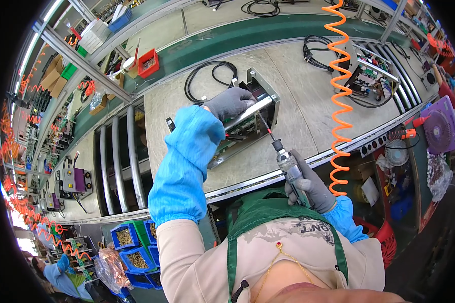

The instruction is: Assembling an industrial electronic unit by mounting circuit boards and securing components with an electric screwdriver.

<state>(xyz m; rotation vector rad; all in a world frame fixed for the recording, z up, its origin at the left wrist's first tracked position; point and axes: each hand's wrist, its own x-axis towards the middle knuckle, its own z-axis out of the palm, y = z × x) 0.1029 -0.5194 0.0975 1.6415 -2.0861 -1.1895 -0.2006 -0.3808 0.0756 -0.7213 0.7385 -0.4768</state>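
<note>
Left hand, gloved, grips the top edge of the open metal case on the workbench. Right hand is closed around the powered screwdriver, its bit angled into the case.

A pale desk runs beside a green conveyor belt. Blue parts bins sit below. A metal shelving frame stands overhead at left.

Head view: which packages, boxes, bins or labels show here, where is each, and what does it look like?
Red bin: far bench edge, small, open, square.
Blue bins: lower left, stacked, holding small brownish parts.
Cardboard boxes: upper-left shelf, brown.
Clear bag: beside the blue bins, crinkled.
No screen shows.
</note>
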